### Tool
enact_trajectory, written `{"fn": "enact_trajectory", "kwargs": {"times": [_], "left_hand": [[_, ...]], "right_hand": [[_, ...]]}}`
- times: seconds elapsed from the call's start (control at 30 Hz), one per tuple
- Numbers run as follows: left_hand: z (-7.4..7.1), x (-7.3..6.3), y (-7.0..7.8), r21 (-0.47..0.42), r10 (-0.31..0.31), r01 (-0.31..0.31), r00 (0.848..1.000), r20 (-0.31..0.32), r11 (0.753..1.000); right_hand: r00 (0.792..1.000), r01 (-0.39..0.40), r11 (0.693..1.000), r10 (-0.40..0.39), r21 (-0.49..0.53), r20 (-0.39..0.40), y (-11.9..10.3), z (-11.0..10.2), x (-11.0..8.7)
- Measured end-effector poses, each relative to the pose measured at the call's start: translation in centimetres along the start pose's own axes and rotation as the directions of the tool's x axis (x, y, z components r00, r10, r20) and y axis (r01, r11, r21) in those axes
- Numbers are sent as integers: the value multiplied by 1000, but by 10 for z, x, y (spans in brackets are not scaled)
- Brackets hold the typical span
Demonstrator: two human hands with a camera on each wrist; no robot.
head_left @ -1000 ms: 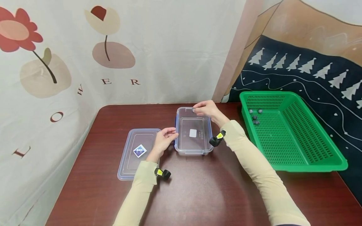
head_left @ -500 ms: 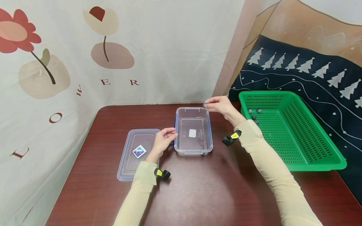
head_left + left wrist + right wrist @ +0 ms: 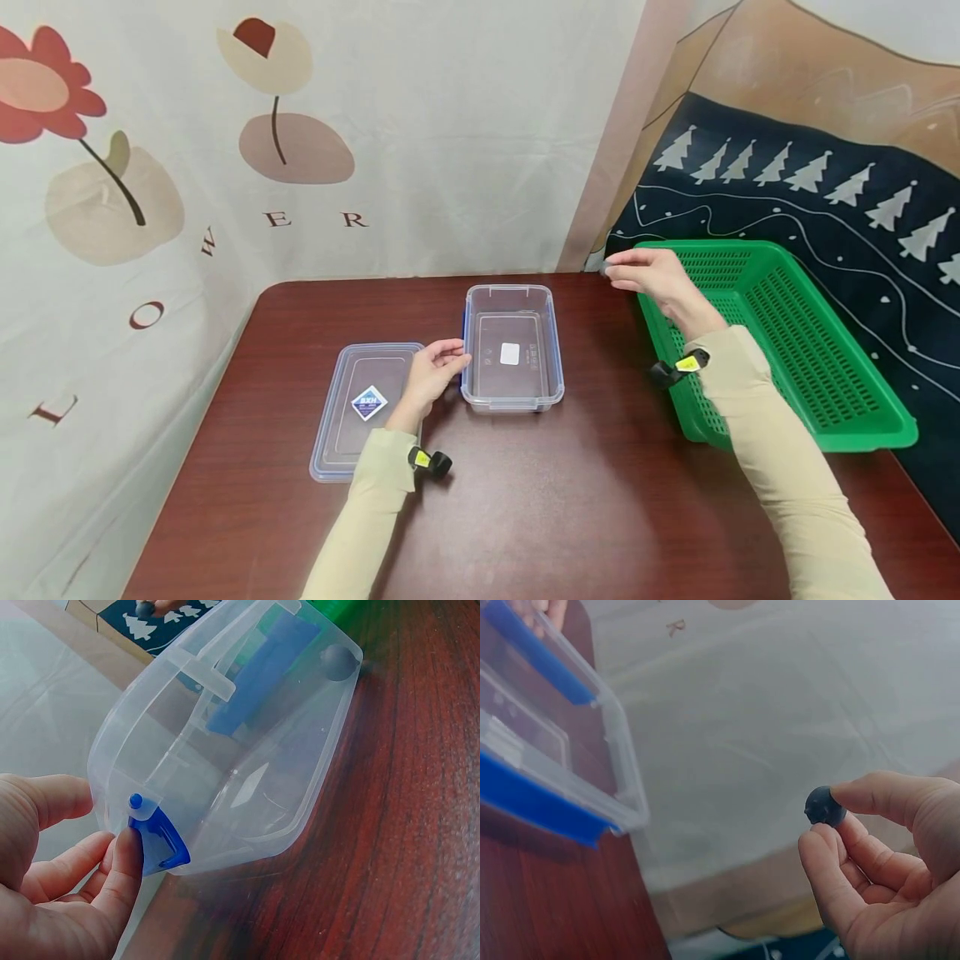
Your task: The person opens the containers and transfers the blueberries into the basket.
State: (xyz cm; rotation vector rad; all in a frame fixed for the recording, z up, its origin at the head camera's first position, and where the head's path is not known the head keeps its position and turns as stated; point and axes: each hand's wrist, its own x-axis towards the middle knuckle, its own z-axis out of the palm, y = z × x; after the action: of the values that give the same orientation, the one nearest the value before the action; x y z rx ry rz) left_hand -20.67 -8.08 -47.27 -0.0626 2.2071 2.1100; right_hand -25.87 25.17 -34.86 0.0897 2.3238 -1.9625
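Note:
A clear plastic food container (image 3: pixel 512 379) with blue side latches stands lidless on the table. My left hand (image 3: pixel 431 379) holds its left side, thumb at the hanging blue latch (image 3: pixel 161 844) and index finger at the rim. A dark grey ball (image 3: pixel 825 806) with small bumps is pinched between the thumb and fingers of my right hand (image 3: pixel 660 283), raised by the green basket's far left corner. Through the container's clear wall, the left wrist view shows another grey ball (image 3: pixel 339 662); I cannot tell whether it lies inside. The container's lid (image 3: pixel 337 433) lies left, partly beneath my left forearm.
To the right, a green slotted basket (image 3: pixel 832 350) stands on the reddish-brown table (image 3: pixel 517 508). My right hand and sleeve cover its left part. A printed cloth (image 3: pixel 450 167) hangs behind the table's back edge.
My right hand has moved right with the ball, from over the container's far right corner to the basket's edge, hiding the balls in there. My left hand stays in place.

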Motion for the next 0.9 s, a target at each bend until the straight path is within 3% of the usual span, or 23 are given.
{"fn": "enact_trajectory", "kwargs": {"times": [0.27, 0.5, 0.67, 0.9], "left_hand": [[0, 0, -1, -6, 16, -16, 1000, -2, 1000], [1, 0, -1, -4, 21, -21, 1000, -12, 1000], [1, 0, 0, 3, 10, -10, 1000, -15, 1000], [1, 0, 0, 15, -3, 4, 1000, -11, 1000]], "right_hand": [[999, 24, 994, -21, 106, -34, -2, -39, -18], [997, 52, 977, -39, 206, -68, 11, -66, -26], [994, 30, 959, 0, 281, -106, 25, -83, -27], [984, -34, 953, 85, 301, -157, 44, -105, -25]]}}
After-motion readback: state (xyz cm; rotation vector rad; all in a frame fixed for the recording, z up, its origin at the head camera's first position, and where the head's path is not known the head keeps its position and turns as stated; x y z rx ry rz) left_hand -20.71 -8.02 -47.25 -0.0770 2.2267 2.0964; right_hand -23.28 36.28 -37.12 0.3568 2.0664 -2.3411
